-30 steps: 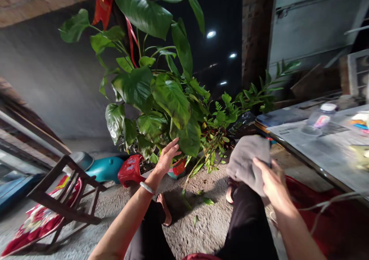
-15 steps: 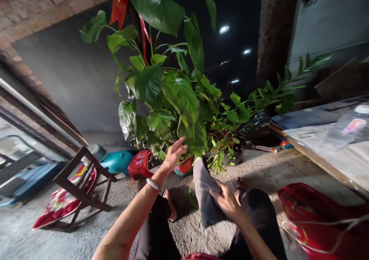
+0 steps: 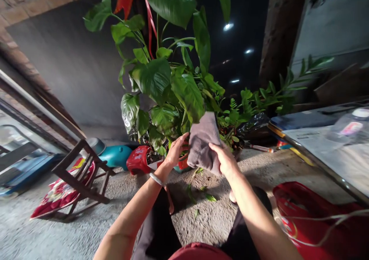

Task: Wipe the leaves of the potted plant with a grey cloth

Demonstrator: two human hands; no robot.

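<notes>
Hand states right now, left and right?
Left hand: fingers slightly bent by the left edge of the grey cloth; whether it grips anything cannot be told.
Right hand: closed, holding the grey cloth.

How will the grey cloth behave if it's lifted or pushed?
The grey cloth is probably floppy, judging by its soft creases. It may be light for its size, since the right hand holds it up near one side. Its matte surface suggests little slipping.
</notes>
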